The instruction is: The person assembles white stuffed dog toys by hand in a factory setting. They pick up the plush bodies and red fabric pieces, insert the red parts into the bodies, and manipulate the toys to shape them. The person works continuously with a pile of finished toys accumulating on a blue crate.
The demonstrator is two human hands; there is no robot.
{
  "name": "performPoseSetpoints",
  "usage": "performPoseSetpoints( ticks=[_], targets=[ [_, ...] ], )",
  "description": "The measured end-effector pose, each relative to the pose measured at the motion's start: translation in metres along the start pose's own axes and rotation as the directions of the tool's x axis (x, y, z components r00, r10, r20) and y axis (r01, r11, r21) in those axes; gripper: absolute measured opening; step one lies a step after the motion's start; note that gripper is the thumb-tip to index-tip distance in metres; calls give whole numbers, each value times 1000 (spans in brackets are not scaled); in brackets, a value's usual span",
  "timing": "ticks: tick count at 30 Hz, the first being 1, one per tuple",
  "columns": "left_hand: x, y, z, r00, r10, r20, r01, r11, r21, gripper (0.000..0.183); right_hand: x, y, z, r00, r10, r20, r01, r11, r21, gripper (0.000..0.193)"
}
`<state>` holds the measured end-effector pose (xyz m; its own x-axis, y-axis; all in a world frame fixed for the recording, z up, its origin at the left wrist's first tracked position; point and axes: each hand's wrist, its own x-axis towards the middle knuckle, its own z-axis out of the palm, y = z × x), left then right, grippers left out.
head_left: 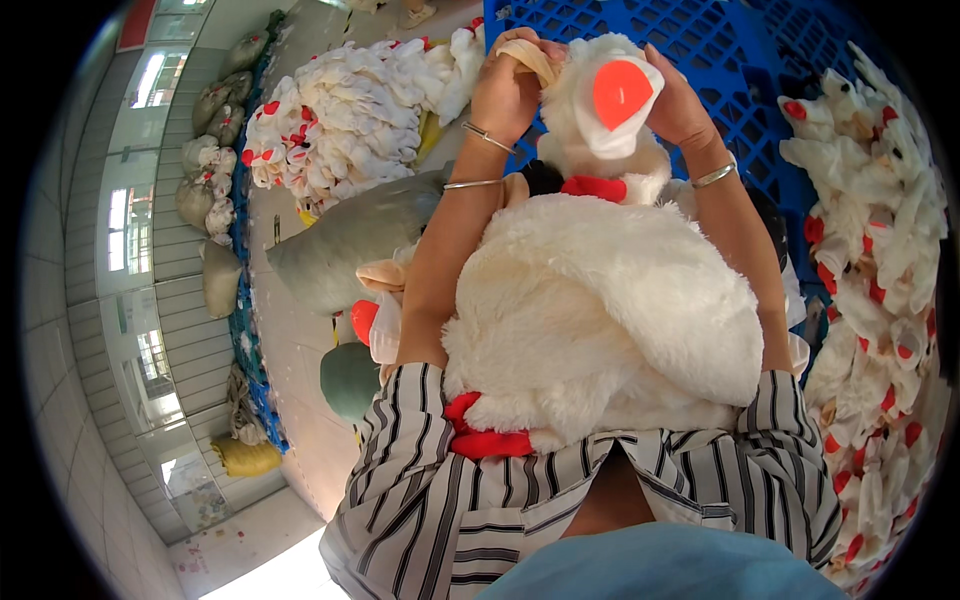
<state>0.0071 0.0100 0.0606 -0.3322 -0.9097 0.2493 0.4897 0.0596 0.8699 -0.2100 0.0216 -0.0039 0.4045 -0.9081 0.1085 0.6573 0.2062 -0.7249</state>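
Observation:
A white fluffy plush skin point(600, 310) lies across my lap and chest, soft and loosely shaped, with red fabric parts point(490, 430) at its lower edge. Beyond it, between my hands, is a smaller white plush piece point(585, 75) with a round orange-red patch point(622, 93) on pale cloth. My left hand point(508, 92) is closed around a beige fabric strip point(530, 60) at the left side of that piece. On its other side my right hand point(682, 108) grips the edge of the plush piece; some of its fingers are hidden behind it.
Blue plastic pallets point(700, 40) lie ahead. A large heap of white plush skins point(350, 120) covers the floor at the left; another pile point(870, 250) stands at the right. A grey-green sack point(360, 235) rests beside my left arm, and several sacks point(215, 110) line the wall.

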Motion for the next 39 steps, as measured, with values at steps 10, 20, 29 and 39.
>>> performPoseSetpoints(
  ticks=[10,20,29,39],
  targets=[
    [-2,25,17,958,-140,250,193,960,-203,26,-14,18,13,992,101,81,-117,967,227,48],
    [6,0,-6,920,-36,-390,42,999,6,17,13,8,-36,943,-143,-299,122,989,-87,32],
    [-10,-14,-10,926,-232,-299,344,843,413,10,12,-4,-43,822,-235,-519,65,944,-325,32],
    [-8,-32,-57,826,-81,-558,421,746,515,15,-1,-31,-56,643,-438,-628,131,871,-474,41]
  ],
)
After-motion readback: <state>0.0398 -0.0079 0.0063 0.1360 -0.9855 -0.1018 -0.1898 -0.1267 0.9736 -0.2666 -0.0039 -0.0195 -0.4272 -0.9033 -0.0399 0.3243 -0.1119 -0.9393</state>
